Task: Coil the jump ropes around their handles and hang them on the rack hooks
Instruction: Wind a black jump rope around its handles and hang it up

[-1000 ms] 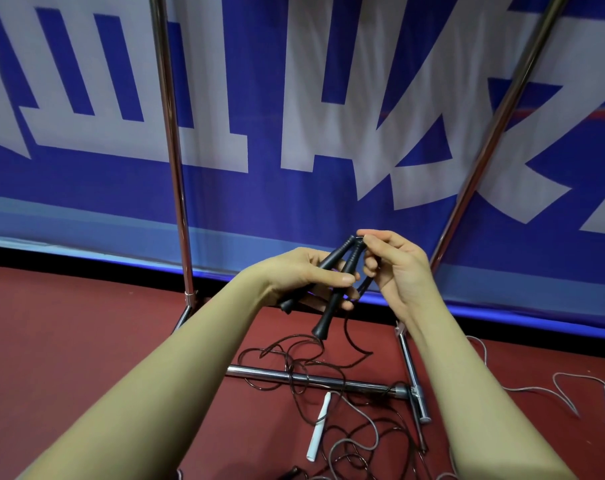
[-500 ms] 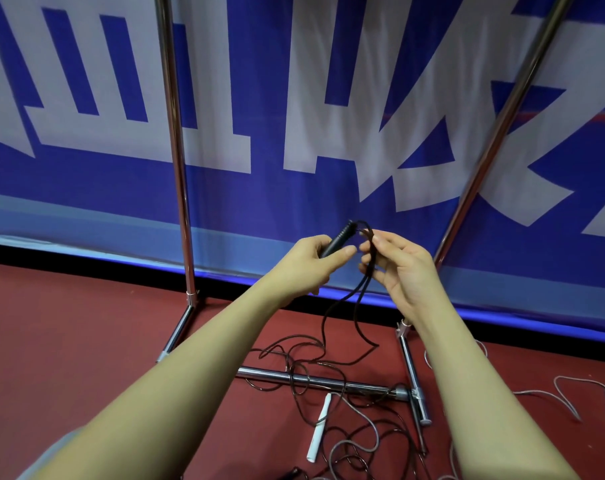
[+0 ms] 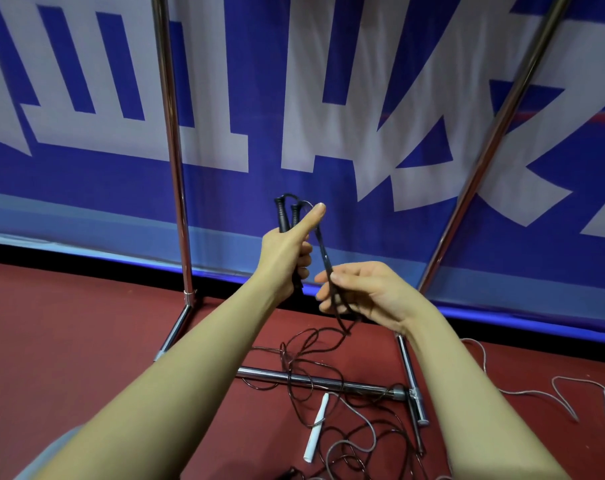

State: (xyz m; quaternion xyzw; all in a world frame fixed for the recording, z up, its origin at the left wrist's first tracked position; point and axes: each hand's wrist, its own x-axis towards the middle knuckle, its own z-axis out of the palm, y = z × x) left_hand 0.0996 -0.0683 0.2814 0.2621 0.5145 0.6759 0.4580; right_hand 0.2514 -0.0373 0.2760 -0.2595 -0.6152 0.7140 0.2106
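The left hand (image 3: 287,258) grips both black handles (image 3: 287,213) upright, thumb raised alongside them, while the right hand (image 3: 367,292) pinches the doubled black cord (image 3: 323,258) just below, fingers loosely curled. No turns show around the handles yet, and most of the cord lies tangled on the red floor (image 3: 86,323) over the rack's base bar (image 3: 329,382). White-handled ropes (image 3: 315,427) lie uncoiled; no hooks are in view, so the task looks barely begun
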